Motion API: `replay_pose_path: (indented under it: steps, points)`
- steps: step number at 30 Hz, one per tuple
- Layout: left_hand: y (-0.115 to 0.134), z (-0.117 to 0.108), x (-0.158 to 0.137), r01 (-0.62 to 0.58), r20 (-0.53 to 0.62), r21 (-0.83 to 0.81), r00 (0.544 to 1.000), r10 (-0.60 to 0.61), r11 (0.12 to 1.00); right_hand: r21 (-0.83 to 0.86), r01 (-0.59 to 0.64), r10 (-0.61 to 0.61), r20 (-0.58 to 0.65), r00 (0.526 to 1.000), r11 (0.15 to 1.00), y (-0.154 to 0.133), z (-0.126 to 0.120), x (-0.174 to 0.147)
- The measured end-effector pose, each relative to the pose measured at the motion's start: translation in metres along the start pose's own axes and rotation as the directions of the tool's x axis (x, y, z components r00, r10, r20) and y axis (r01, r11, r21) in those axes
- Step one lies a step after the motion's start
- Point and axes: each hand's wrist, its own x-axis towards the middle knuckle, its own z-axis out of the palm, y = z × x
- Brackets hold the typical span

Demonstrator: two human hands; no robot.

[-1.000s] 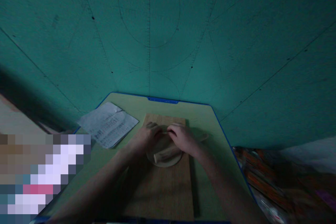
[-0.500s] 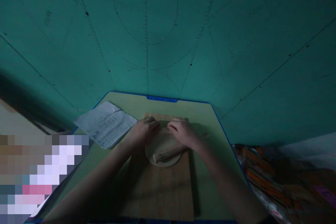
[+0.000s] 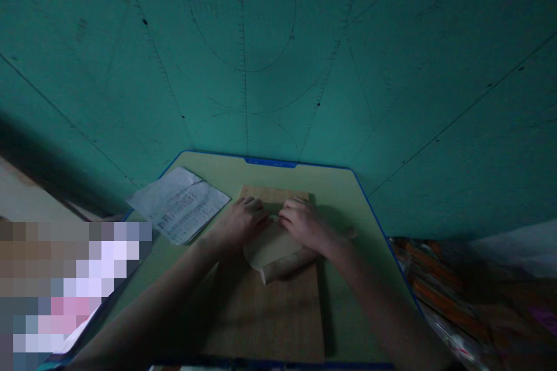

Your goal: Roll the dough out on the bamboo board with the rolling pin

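A flat round sheet of dough (image 3: 266, 249) rests on a wooden board (image 3: 274, 319). My left hand (image 3: 249, 214) is closed on its far left edge, the fingertips curled in. Close beside it, my right hand (image 3: 300, 219) pinches the far edge of the same sheet. Across the near side of the dough lies a wooden rolling pin (image 3: 287, 265), slanting up to the right. My right wrist hides part of the pin, and its far handle shows beyond the wrist. The fingertips are dim and partly covered by the hands.
The board sits on a pale table (image 3: 322, 177) with a blue rim, set against a green marked wall (image 3: 270, 87). A written paper sheet (image 3: 183, 203) lies on the left. Orange packages (image 3: 444, 295) are beside the table on the right.
The rolling pin has shifted nearer to me and slightly right, now at the dough's near edge. Both hands stay at the far edge, having moved only slightly.
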Motion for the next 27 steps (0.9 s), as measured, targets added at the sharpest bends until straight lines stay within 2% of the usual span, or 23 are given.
replay_pose_path:
  steps: [5,11,16,20,23,27]
  points:
    - [-0.007,0.006,-0.003,0.017,-0.013,-0.054,1.000,-0.017,0.998,0.032,0.018,-0.018,-0.024,1.000,0.999,0.008,0.005,-0.005]
    - [-0.003,0.010,-0.011,0.027,-0.174,-0.019,0.984,-0.030,0.999,0.012,0.014,-0.012,-0.149,0.989,1.000,0.007,0.006,-0.012]
    - [0.001,0.004,-0.016,0.057,-0.106,0.064,0.993,-0.050,0.996,-0.005,-0.005,0.004,-0.127,0.992,1.000,0.006,0.006,-0.018]
    - [-0.004,0.002,-0.017,0.055,-0.072,0.016,0.996,-0.054,0.998,0.007,-0.020,0.021,-0.119,0.993,1.000,0.012,0.007,-0.019]
    - [-0.009,0.003,-0.019,0.057,-0.100,-0.048,0.993,-0.062,0.997,0.053,-0.035,0.040,-0.090,0.995,0.998,0.018,0.008,-0.020]
    - [-0.013,0.006,-0.024,0.075,-0.155,-0.132,0.983,-0.096,0.988,0.186,-0.034,0.059,-0.129,0.990,0.982,0.023,0.011,-0.021]
